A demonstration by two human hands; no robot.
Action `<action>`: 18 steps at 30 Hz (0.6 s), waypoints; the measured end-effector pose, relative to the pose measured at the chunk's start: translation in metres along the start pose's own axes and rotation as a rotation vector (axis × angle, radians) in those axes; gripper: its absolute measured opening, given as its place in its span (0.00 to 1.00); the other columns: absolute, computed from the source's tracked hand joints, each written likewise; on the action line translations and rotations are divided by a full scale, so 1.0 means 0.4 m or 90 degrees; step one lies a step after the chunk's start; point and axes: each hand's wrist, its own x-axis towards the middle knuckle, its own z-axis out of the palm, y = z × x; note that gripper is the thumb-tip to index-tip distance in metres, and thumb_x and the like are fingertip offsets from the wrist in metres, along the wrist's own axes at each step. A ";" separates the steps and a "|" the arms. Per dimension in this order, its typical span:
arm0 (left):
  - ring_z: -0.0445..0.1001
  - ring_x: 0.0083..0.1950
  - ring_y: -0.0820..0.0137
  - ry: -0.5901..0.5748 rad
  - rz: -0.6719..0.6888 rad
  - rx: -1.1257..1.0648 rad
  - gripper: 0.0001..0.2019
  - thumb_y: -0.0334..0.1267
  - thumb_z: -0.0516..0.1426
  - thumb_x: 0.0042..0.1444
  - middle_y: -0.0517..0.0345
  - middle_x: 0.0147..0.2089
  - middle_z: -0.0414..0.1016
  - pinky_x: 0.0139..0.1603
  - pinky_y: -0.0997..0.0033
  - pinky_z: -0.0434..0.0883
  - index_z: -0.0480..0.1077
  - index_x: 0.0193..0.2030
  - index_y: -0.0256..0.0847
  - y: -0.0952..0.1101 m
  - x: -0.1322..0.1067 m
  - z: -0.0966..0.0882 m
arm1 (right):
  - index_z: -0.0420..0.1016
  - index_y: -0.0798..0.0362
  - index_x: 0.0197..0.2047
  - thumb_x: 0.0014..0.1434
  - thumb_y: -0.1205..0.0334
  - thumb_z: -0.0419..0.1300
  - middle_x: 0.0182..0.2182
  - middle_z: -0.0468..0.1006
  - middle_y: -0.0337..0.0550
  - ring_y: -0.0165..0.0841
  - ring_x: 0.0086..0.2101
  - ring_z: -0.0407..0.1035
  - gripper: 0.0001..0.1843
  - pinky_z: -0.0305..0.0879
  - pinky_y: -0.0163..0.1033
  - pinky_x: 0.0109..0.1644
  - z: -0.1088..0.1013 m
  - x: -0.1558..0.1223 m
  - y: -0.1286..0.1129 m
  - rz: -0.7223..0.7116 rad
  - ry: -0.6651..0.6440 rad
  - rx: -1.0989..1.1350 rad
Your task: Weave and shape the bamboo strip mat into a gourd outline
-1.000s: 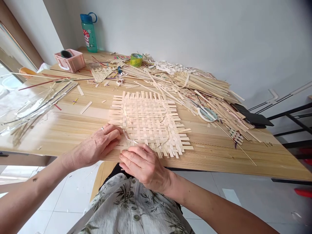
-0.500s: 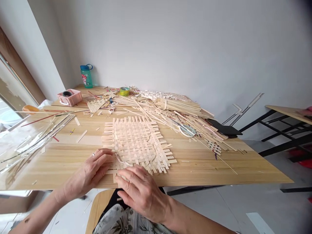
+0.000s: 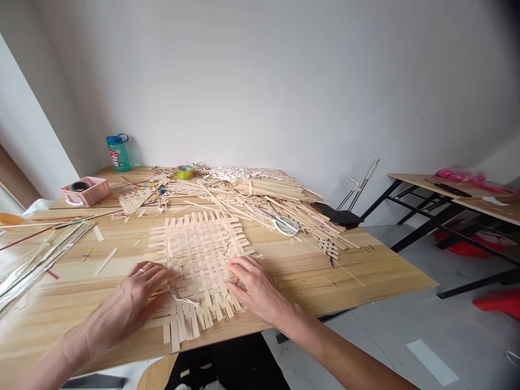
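A flat woven mat of pale bamboo strips [image 3: 199,254] lies on the wooden table [image 3: 365,276] in front of me. My left hand [image 3: 134,295], with a ring on one finger, lies flat with fingers stretched on the mat's near left edge. My right hand [image 3: 254,287] rests open on the mat's near right edge, fingers spread over the strip ends. A thin pale cord [image 3: 182,298] curls on the mat between the two hands. Neither hand holds anything.
Loose bamboo strips [image 3: 268,192] are heaped along the table's far side, with scissors [image 3: 286,225], green tape [image 3: 184,172], a teal bottle [image 3: 118,153], a pink basket [image 3: 85,190] and a black pad [image 3: 339,216]. Shiny strips [image 3: 28,265] lie at left. Another table [image 3: 455,192] stands right.
The view has tilted up and turned right. My right hand slid from the mat's near middle edge to its right edge. The mat has turned a little; my left hand stays on it.
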 end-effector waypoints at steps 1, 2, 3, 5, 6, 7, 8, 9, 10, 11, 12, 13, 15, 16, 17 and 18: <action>0.76 0.55 0.63 -0.003 0.006 0.004 0.14 0.36 0.52 0.70 0.54 0.54 0.78 0.59 0.62 0.69 0.68 0.60 0.47 -0.003 0.009 0.003 | 0.76 0.52 0.42 0.61 0.71 0.68 0.44 0.78 0.44 0.40 0.46 0.72 0.09 0.69 0.47 0.52 -0.001 0.001 0.000 0.001 -0.001 0.001; 0.76 0.54 0.63 -0.003 0.015 0.008 0.13 0.36 0.52 0.70 0.55 0.54 0.78 0.58 0.62 0.69 0.69 0.59 0.47 -0.006 0.016 0.006 | 0.76 0.52 0.41 0.61 0.71 0.68 0.43 0.79 0.43 0.40 0.45 0.72 0.07 0.69 0.47 0.51 -0.003 0.003 0.000 0.002 -0.003 0.004; 0.76 0.54 0.63 0.000 0.027 0.011 0.13 0.37 0.53 0.70 0.55 0.53 0.79 0.58 0.62 0.70 0.69 0.58 0.47 -0.009 0.022 0.009 | 0.76 0.53 0.39 0.62 0.70 0.68 0.42 0.79 0.43 0.39 0.44 0.72 0.06 0.68 0.46 0.50 -0.006 0.006 0.002 0.003 -0.005 0.008; 0.77 0.52 0.63 0.007 0.047 0.019 0.11 0.37 0.53 0.70 0.56 0.51 0.79 0.56 0.63 0.70 0.70 0.57 0.47 -0.014 0.030 0.016 | 0.76 0.53 0.37 0.63 0.70 0.67 0.40 0.79 0.42 0.38 0.42 0.72 0.05 0.67 0.45 0.49 -0.013 0.014 0.009 0.003 -0.008 0.021; 0.77 0.52 0.63 0.009 0.051 0.021 0.11 0.37 0.53 0.70 0.56 0.50 0.79 0.55 0.63 0.70 0.71 0.56 0.47 -0.016 0.032 0.020 | 0.76 0.53 0.37 0.63 0.70 0.67 0.39 0.79 0.42 0.38 0.42 0.72 0.05 0.66 0.44 0.49 -0.016 0.019 0.014 0.000 -0.008 0.029; 0.77 0.51 0.64 0.009 0.053 0.020 0.11 0.37 0.52 0.71 0.56 0.50 0.79 0.54 0.64 0.70 0.71 0.55 0.47 -0.019 0.034 0.024 | 0.76 0.53 0.36 0.62 0.70 0.68 0.38 0.80 0.41 0.38 0.41 0.72 0.05 0.65 0.44 0.49 -0.018 0.023 0.019 -0.003 -0.008 0.039; 0.77 0.50 0.64 0.008 0.052 0.017 0.10 0.37 0.52 0.71 0.56 0.49 0.79 0.53 0.64 0.70 0.71 0.54 0.46 -0.022 0.034 0.028 | 0.76 0.53 0.36 0.62 0.71 0.68 0.37 0.80 0.41 0.37 0.41 0.72 0.06 0.65 0.43 0.49 -0.019 0.027 0.024 -0.006 -0.007 0.049; 0.77 0.49 0.64 0.008 0.046 0.012 0.10 0.37 0.52 0.71 0.56 0.48 0.79 0.52 0.65 0.70 0.71 0.53 0.46 -0.025 0.035 0.031 | 0.76 0.53 0.35 0.61 0.71 0.68 0.36 0.80 0.40 0.36 0.40 0.72 0.06 0.64 0.42 0.48 -0.019 0.030 0.029 -0.008 -0.006 0.059; 0.77 0.48 0.64 0.008 0.040 0.005 0.09 0.37 0.52 0.71 0.56 0.48 0.79 0.51 0.65 0.70 0.71 0.53 0.46 -0.029 0.035 0.035 | 0.76 0.53 0.34 0.61 0.72 0.68 0.36 0.80 0.40 0.36 0.40 0.72 0.07 0.64 0.42 0.48 -0.017 0.034 0.034 -0.011 -0.006 0.070; 0.77 0.47 0.65 0.008 0.032 -0.005 0.09 0.37 0.52 0.71 0.56 0.47 0.79 0.50 0.66 0.70 0.72 0.52 0.47 -0.033 0.035 0.039 | 0.76 0.53 0.34 0.61 0.72 0.68 0.35 0.80 0.39 0.35 0.39 0.72 0.07 0.64 0.41 0.47 -0.015 0.038 0.039 -0.015 -0.005 0.082; 0.77 0.46 0.65 0.004 0.023 -0.016 0.09 0.38 0.52 0.70 0.57 0.46 0.78 0.49 0.66 0.71 0.72 0.51 0.47 -0.037 0.036 0.042 | 0.76 0.53 0.33 0.61 0.73 0.68 0.34 0.80 0.39 0.35 0.39 0.72 0.08 0.63 0.40 0.47 -0.013 0.041 0.043 -0.020 -0.005 0.092; 0.77 0.45 0.66 0.001 0.011 -0.028 0.09 0.38 0.52 0.70 0.57 0.45 0.78 0.49 0.67 0.71 0.72 0.51 0.47 -0.041 0.037 0.046 | 0.76 0.53 0.32 0.60 0.73 0.67 0.32 0.79 0.38 0.34 0.38 0.72 0.08 0.63 0.39 0.46 -0.012 0.044 0.048 -0.025 -0.006 0.103; 0.77 0.44 0.67 -0.001 -0.022 -0.056 0.09 0.38 0.52 0.69 0.57 0.43 0.78 0.47 0.69 0.71 0.73 0.48 0.47 -0.046 0.040 0.050 | 0.76 0.52 0.31 0.60 0.75 0.66 0.31 0.79 0.37 0.32 0.36 0.72 0.09 0.63 0.37 0.44 -0.010 0.051 0.055 -0.030 -0.010 0.121; 0.77 0.43 0.67 0.002 -0.041 -0.073 0.08 0.39 0.52 0.68 0.57 0.42 0.78 0.46 0.71 0.71 0.73 0.47 0.46 -0.047 0.043 0.052 | 0.76 0.52 0.31 0.60 0.75 0.66 0.30 0.79 0.37 0.32 0.35 0.72 0.10 0.63 0.36 0.43 -0.011 0.054 0.059 -0.029 -0.015 0.127; 0.77 0.42 0.68 0.005 -0.062 -0.091 0.08 0.39 0.52 0.68 0.58 0.41 0.78 0.45 0.72 0.72 0.73 0.45 0.46 -0.047 0.046 0.053 | 0.77 0.52 0.31 0.60 0.75 0.65 0.30 0.79 0.37 0.32 0.35 0.72 0.10 0.64 0.36 0.42 -0.012 0.058 0.062 -0.029 -0.021 0.126; 0.76 0.40 0.69 0.007 -0.084 -0.109 0.08 0.39 0.52 0.67 0.58 0.39 0.78 0.43 0.74 0.71 0.73 0.43 0.45 -0.046 0.049 0.053 | 0.77 0.52 0.31 0.61 0.75 0.64 0.30 0.79 0.37 0.32 0.35 0.72 0.10 0.64 0.35 0.42 -0.013 0.061 0.066 -0.030 -0.027 0.121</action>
